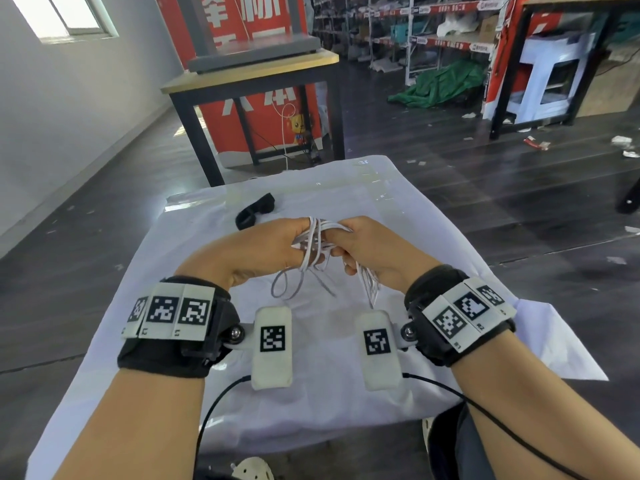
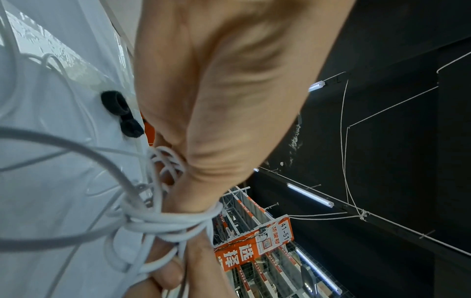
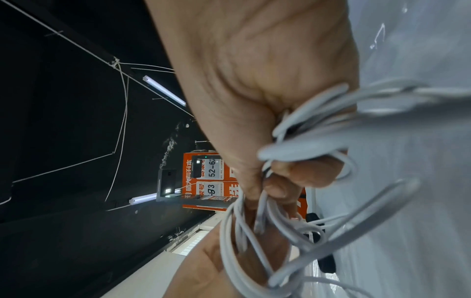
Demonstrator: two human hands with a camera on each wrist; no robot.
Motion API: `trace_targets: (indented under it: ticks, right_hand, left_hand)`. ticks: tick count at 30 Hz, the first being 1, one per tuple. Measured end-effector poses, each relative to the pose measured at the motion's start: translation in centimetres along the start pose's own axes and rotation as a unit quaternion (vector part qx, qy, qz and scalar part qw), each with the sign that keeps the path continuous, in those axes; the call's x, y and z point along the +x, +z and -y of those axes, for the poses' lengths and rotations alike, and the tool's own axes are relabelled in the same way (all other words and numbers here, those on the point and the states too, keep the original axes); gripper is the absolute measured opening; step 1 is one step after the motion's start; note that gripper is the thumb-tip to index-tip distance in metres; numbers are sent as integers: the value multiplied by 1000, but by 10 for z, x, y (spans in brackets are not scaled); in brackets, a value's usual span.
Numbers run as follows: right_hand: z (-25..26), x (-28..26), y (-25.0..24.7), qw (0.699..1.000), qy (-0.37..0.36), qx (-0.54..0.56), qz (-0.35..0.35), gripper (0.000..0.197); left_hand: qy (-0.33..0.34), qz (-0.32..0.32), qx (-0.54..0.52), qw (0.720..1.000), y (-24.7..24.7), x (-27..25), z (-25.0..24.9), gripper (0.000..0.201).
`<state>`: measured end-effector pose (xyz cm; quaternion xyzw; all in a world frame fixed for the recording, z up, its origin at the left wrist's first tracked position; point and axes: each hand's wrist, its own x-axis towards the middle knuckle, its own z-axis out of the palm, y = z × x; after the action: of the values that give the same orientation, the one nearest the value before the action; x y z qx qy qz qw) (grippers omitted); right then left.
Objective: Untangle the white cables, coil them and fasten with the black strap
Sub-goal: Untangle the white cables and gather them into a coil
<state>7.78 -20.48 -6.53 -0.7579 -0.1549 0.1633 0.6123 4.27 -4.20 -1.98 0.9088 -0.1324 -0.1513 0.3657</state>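
Observation:
Both hands meet above the middle of the white-covered table (image 1: 433, 244), each gripping the same bundle of white cables (image 1: 317, 237). My left hand (image 1: 277, 244) has several turns of cable looped around its fingers; in the left wrist view the white cables (image 2: 163, 221) wrap tight around them. My right hand (image 1: 356, 244) clutches the other side, and in the right wrist view the white cables (image 3: 305, 141) bunch in its fist. Loose loops hang down toward the cloth. The black strap (image 1: 254, 211) lies on the table just beyond my left hand, also seen as a curled black strap (image 2: 119, 108).
A wooden table with black legs (image 1: 256, 77) stands behind the work table, in front of a red banner (image 1: 273, 109). Shelving racks (image 1: 415, 36) fill the far right. A green tarp (image 1: 443, 83) lies on the dark floor.

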Motion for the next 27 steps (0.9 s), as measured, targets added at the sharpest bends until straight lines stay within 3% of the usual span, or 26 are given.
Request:
trace_targets:
  ticks: [3,9,15,18,22,27]
  right_hand:
    - [2,-2,1,1000,7,28,8,28]
    - [1,-2,3,999,13,48,4,30]
    - [1,-1,3,994,26,102,4,21]
    - [2,-1,2,997,5,76,10,24]
    - [5,-4,3,998,19,15,54,23]
    - [10,-6,-2,998,18,20,51,16]
  left_hand:
    - [-1,-29,13,999,1,2,0,38]
    - [-24,-62,183,981,7,13,6,34]
    - [-3,-94,208,974,10,12,3,19]
    - [-11,-132,227,965,9,13,3,13]
    - [-30,-128,226,965,5,13,7,17]
    - [-1,-139,269,953,11,11,0,7]
